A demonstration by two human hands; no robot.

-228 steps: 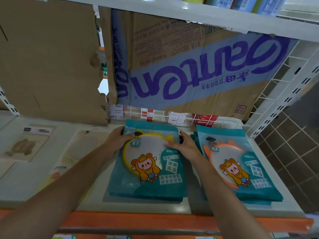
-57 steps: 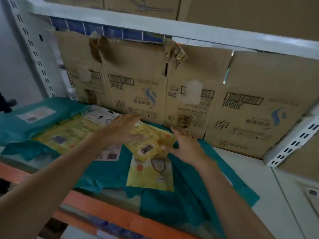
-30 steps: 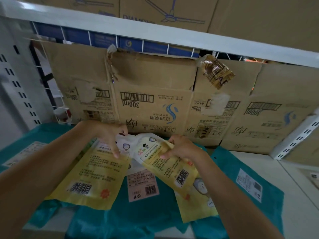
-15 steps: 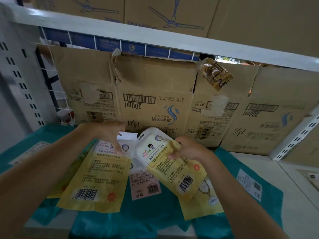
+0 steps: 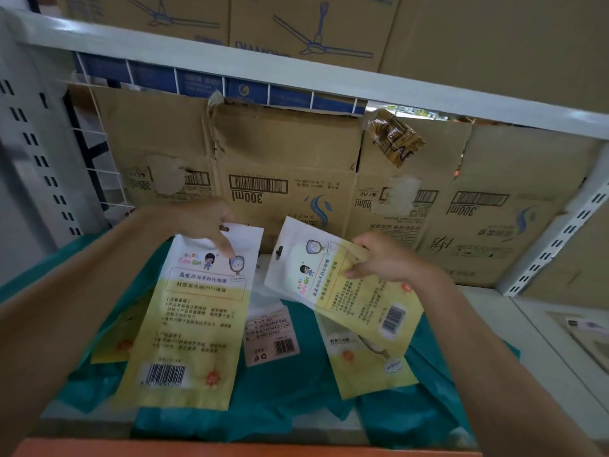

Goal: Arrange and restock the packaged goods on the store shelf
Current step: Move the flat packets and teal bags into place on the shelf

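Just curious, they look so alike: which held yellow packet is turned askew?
The tilted packet, pinched by the right hand: its print runs sideways. The straight packet in the left hand hangs with its text upright.

"300ml" on carton [image 5: 286, 179], "Cute Girl" on packet [image 5: 197, 308]
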